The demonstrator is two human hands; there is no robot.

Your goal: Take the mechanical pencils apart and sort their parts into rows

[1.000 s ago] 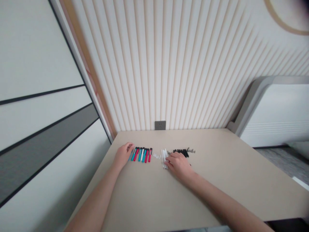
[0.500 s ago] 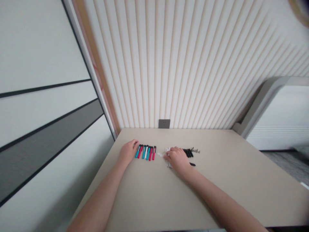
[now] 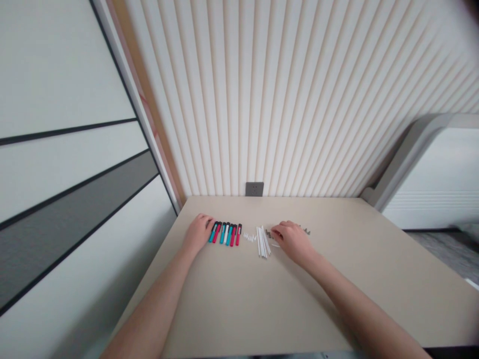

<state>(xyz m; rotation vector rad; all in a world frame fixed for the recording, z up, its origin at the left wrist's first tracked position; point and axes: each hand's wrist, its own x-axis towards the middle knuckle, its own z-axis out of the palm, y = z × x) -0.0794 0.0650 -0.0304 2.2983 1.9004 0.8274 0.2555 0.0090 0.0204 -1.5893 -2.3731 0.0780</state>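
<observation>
My left hand [image 3: 199, 232] rests on the table at the left end of a row of pen barrels [image 3: 226, 234], its fingers loosely curved and slightly apart from the thumb. The barrels are teal, pink and white with black tops. My right hand [image 3: 294, 238] hovers low to the right of a bundle of thin white refills [image 3: 263, 242], fingertips pinched together. What is between those fingertips, if anything, is too small to make out. A single short white piece [image 3: 275, 245] lies just below them. The right hand hides the black pen parts behind it.
Small white pieces [image 3: 249, 237] lie between the barrels and the refills. Small metal springs or clips [image 3: 307, 231] show beyond the right hand. The beige table [image 3: 232, 299] meets a ribbed wall with a dark socket [image 3: 254, 189]; a white cabinet [image 3: 75, 199] stands left.
My right hand has moved right, off the white refills, which now show fully. It now covers the black parts. My left hand has stayed by the pen barrels.
</observation>
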